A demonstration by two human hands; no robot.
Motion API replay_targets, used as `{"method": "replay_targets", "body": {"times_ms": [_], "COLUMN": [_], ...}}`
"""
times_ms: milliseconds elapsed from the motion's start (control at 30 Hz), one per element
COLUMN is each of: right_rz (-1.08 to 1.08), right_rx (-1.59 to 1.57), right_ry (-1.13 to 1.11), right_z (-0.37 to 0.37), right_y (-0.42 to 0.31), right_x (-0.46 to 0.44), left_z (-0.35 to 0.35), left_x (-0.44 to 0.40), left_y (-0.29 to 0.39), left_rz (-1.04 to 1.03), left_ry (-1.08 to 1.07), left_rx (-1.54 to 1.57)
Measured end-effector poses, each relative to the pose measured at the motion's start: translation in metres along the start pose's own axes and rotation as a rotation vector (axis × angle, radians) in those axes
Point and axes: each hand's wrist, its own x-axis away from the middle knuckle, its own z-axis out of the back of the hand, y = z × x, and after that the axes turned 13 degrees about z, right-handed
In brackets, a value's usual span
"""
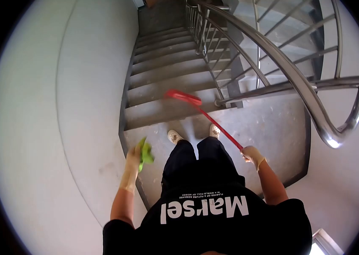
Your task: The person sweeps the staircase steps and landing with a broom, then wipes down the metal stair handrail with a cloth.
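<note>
My right hand, in a pale thin glove, is closed round the end of the red handle of a broom. The broom slants up and to the left, and its red head, somewhat blurred, is over the upper steps. Whether that head touches a step I cannot tell. On the other side, near the wall, my left hand, gloved too, grips a crumpled bright green cloth. Part of the cloth hides behind my fingers.
Grey concrete stairs descend ahead of my feet, which stand on the landing near its edge. A shiny metal railing runs along the right. A pale wall rises on the left. Part of a window shows at lower right.
</note>
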Motion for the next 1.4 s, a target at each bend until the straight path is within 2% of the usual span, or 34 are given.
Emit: {"method": "replay_targets", "body": {"times_ms": [33, 67, 100, 200, 233, 267, 300, 367, 433, 500, 567, 600, 633, 667, 700, 767, 833, 900, 933, 967, 1033, 1067, 1100, 1233, 1367, 1400], "right_rz": [-0.015, 0.014, 0.041, 0.021, 0.092, 0.160, 0.169, 0.165, 0.176, 0.481, 0.797, 0.868, 0.938, 0.953, 0.967, 0.590, 0.212, 0.213, 0.232, 0.247, 0.282, 0.317, 0.349, 0.233, 0.101, 0.056], "right_rx": [0.114, 0.190, 0.200, 0.181, 0.208, 0.234, 0.246, 0.258, 0.337, 1.167, 1.847, 1.764, 1.674, 1.578, 1.480, 0.720, 0.042, 0.042, -0.010, -0.061, -0.031, 0.011, 0.058, -0.068, -0.213, -0.247], "right_ry": [0.051, 0.130, 0.136, 0.234, 0.205, 0.174, 0.171, 0.225, 0.255, 0.037, -0.401, -0.416, -0.428, -0.492, -0.552, -0.504, -0.261, -0.296, -0.340, -0.387, -0.437, -0.452, -0.475, -0.474, -0.569, -0.667], "right_z": [-0.006, -0.010, -0.011, -0.015, -0.012, -0.010, -0.009, -0.011, -0.022, -0.034, -0.064, -0.078, -0.091, -0.103, -0.114, -0.135, -0.156, -0.151, -0.148, -0.147, -0.129, -0.113, -0.102, -0.093, -0.124, -0.136], "right_y": [-0.020, -0.053, -0.071, -0.101, -0.101, -0.100, -0.101, -0.107, -0.099, -0.083, -0.147, -0.170, -0.188, -0.199, -0.208, -0.228, -0.252, -0.275, -0.280, -0.286, -0.302, -0.320, -0.329, -0.312, -0.332, -0.333], "right_x": [-0.010, -0.006, -0.014, -0.036, -0.044, -0.052, -0.058, -0.067, -0.101, -0.152, -0.118, -0.111, -0.109, -0.112, -0.115, -0.106, -0.090, -0.087, -0.094, -0.103, -0.101, -0.077, -0.068, -0.082, -0.103, -0.120], "left_z": [0.020, 0.047, 0.063, 0.078, 0.113, 0.103, 0.133, 0.186, 0.120, 0.102, 0.082, 0.076, 0.071, 0.068, 0.061, 0.044, 0.036, 0.022, 0.032, 0.039, 0.045, 0.035, 0.030, 0.003, -0.030, -0.034], "left_x": [0.021, 0.015, 0.028, 0.066, 0.047, 0.065, 0.043, 0.008, 0.068, 0.076, 0.086, 0.089, 0.091, 0.092, 0.096, 0.103, 0.101, 0.104, 0.097, 0.084, 0.072, 0.079, 0.079, 0.094, 0.104, 0.105], "left_y": [0.000, -0.034, -0.046, -0.052, -0.112, -0.107, -0.168, -0.285, -0.174, -0.161, -0.134, -0.137, -0.138, -0.137, -0.127, -0.100, -0.091, -0.061, -0.086, -0.105, -0.132, -0.116, -0.113, -0.154, -0.180, -0.189], "left_rz": [0.149, 0.229, 0.339, 0.561, 0.511, 0.500, 0.533, 0.335, 0.340, 0.333, 0.438, 0.449, 0.461, 0.468, 0.469, 0.547, 0.515, 0.525, 0.333, 0.333, 0.372, 0.342, 0.361, 0.461, 0.564, 0.621], "left_ry": [0.114, 0.230, 0.190, 0.303, 0.294, 0.297, 0.346, 0.330, 0.332, 0.302, 0.334, 0.336, 0.351, 0.366, 0.373, 0.445, 0.436, 0.448, 0.352, 0.362, 0.385, 0.434, 0.457, 0.551, 0.568, 0.518], "left_rx": [-0.138, -0.073, 0.008, -0.111, -0.147, -0.099, -0.289, -0.605, -0.651, -0.446, -0.398, -0.387, -0.242, -0.100, -0.098, -0.221, -0.199, -0.202, -0.230, -0.213, 0.058, 0.014, 0.039, 0.291, -0.005, 0.061]}}
